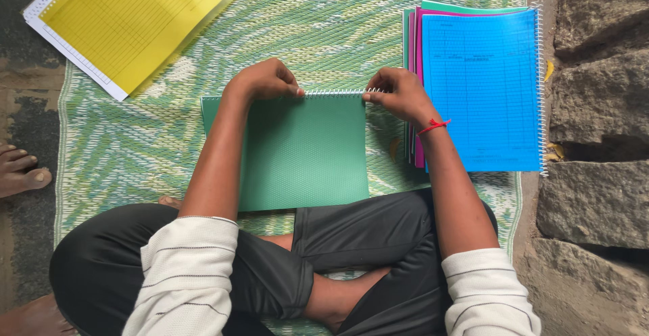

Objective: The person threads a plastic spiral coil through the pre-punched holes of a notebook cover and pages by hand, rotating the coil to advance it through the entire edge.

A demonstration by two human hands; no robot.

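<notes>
Green-and-cream woven matting [324, 18] covers the floor where a person sits cross-legged, with rough stone blocks [598, 106] along the right edge and bare concrete floor [20, 126] to the left. A green notebook [301, 150] with a textured plastic cover lies flat on the mat just in front of the knees, its white spiral binding [334, 92] running along the far edge. The left hand [267, 80] is closed at the left end of that spiral, fingertips pinching it. The right hand [402, 94] is closed likewise on the right end, a red thread [434, 127] tied round its wrist. Just beside the right hand lies a stack of spiral-bound books [483, 89], a blue translucent cover on top, pink and green covers showing beneath at its left side. At the far left corner, well apart, a yellow-covered book [135, 21] lies tilted, half off the mat. Another person's bare foot [20, 170] rests on the concrete at the left.
</notes>
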